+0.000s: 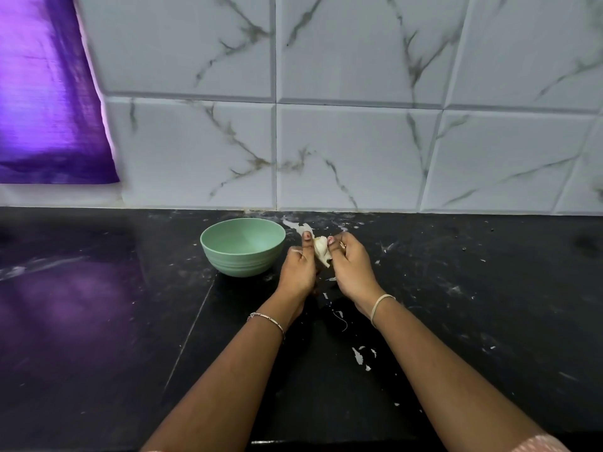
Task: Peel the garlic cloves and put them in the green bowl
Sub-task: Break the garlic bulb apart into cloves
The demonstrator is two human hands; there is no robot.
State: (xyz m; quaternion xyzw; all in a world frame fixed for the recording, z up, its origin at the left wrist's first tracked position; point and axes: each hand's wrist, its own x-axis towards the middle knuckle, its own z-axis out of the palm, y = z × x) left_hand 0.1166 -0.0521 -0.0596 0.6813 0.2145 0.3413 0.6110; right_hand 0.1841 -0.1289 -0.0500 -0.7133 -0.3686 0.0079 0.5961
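Note:
A pale garlic clove (321, 249) with loose papery skin sits between my two hands, above the black counter. My left hand (298, 269) grips it from the left, thumb up against it. My right hand (350, 265) pinches it from the right with thumb and curled fingers. The green bowl (243, 246) stands just left of my left hand, upright, and its visible inside looks bare.
Scraps of white garlic skin (301, 227) lie behind my hands and more flakes (360, 355) lie between my forearms. The black counter (473, 305) ends at a marble-tiled wall (359, 151). A purple cloth (45, 102) hangs at the upper left.

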